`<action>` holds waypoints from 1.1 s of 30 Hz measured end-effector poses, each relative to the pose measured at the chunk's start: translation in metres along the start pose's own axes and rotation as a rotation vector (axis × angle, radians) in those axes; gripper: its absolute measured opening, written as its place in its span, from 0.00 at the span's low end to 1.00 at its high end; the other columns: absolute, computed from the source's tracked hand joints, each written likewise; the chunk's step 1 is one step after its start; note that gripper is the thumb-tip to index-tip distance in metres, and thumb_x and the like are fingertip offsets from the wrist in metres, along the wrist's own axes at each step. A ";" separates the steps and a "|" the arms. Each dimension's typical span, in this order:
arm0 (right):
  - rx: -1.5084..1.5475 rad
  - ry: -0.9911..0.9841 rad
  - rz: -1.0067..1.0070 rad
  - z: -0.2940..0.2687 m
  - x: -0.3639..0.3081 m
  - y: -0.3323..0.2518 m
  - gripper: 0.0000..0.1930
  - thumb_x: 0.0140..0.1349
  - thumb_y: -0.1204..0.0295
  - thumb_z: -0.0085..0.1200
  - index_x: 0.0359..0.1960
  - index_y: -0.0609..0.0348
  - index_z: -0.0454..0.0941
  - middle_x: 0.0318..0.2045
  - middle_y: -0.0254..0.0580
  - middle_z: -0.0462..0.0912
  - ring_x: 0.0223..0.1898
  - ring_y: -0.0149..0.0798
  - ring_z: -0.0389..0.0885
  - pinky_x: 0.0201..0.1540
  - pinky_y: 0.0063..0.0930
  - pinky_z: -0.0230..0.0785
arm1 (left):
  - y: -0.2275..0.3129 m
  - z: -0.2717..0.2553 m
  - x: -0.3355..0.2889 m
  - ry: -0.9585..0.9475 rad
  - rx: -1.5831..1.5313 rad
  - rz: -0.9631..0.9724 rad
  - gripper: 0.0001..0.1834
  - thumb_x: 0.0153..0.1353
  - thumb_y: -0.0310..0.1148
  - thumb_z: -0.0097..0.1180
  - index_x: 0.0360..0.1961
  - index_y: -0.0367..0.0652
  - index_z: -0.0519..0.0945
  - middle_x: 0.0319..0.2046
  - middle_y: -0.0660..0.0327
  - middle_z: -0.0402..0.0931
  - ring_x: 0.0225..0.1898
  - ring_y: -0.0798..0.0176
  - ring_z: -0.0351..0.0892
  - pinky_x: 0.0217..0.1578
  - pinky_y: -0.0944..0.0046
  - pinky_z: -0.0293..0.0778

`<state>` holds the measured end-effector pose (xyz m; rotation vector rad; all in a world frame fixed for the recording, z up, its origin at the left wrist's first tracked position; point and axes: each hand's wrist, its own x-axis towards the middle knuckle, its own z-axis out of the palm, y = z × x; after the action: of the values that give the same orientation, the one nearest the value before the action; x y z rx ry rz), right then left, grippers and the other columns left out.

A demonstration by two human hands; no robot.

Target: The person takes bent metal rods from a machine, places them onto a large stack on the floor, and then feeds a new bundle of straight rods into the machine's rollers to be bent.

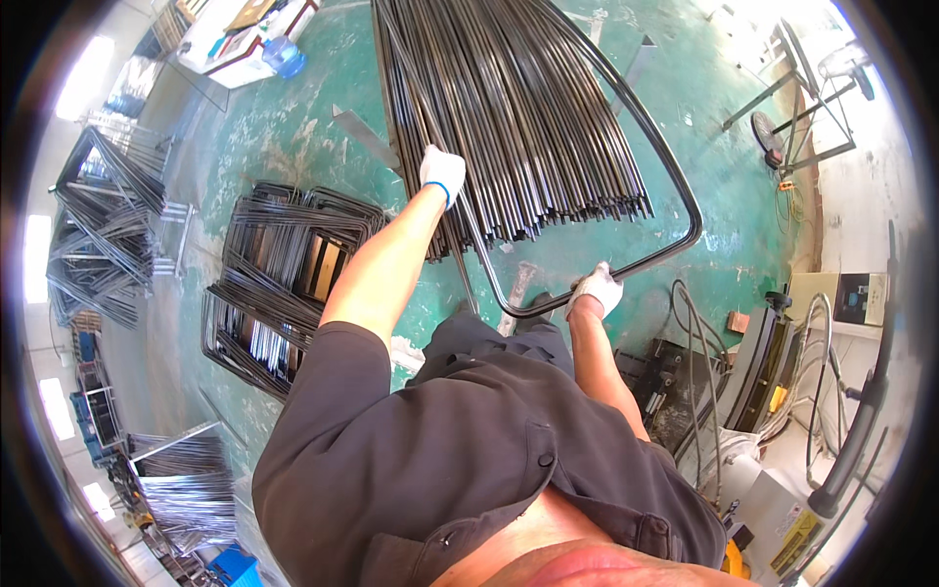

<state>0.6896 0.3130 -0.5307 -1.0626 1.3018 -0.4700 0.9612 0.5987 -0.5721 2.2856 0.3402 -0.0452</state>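
In front of me I hold a bent dark metal tube frame (675,245) with rounded corners. Its far part runs out past the top of the view. My left hand (443,176), in a white glove with a blue cuff, is closed on the frame's left side. The white-gloved right hand (597,290) grips the near side, between the two rounded corners. Under the frame lies a large bundle of straight dark metal tubes (518,117), their near ends uneven. The left hand is above this bundle's left edge.
Stacked bent frames (284,264) stand close on my left, with more frame piles (112,215) farther left. At right are a machine with hoses (773,362) and a wheeled metal stand (797,108). A blue water jug (284,57) is by a white table at far left.
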 end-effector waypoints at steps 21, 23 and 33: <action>-0.669 0.223 -0.750 0.036 -0.133 -0.028 0.30 0.61 0.60 0.71 0.60 0.64 0.76 0.52 0.52 0.83 0.56 0.49 0.82 0.62 0.40 0.73 | -0.027 -0.118 -0.043 -0.457 -0.532 -0.056 0.11 0.69 0.28 0.55 0.48 0.35 0.83 0.29 0.59 0.83 0.26 0.67 0.82 0.30 0.65 0.79; -0.888 -0.054 -0.886 0.074 -0.155 -0.043 0.32 0.61 0.58 0.71 0.61 0.63 0.76 0.53 0.53 0.82 0.57 0.49 0.82 0.62 0.40 0.74 | -0.048 -0.119 -0.065 -0.504 -0.601 -0.201 0.09 0.71 0.24 0.54 0.51 0.37 0.78 0.32 0.57 0.80 0.24 0.66 0.78 0.22 0.67 0.75; -1.583 -0.263 -0.921 0.205 -0.141 -0.031 0.39 0.54 0.42 0.70 0.54 0.65 0.78 0.50 0.55 0.82 0.56 0.53 0.80 0.58 0.41 0.74 | -0.073 -0.146 -0.118 -0.577 -0.645 -0.219 0.13 0.72 0.27 0.53 0.54 0.36 0.79 0.37 0.53 0.84 0.30 0.61 0.85 0.30 0.62 0.82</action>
<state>0.8513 0.4859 -0.4463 -2.9541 0.6895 0.1936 0.8177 0.7252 -0.5096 1.5057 0.2473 -0.6040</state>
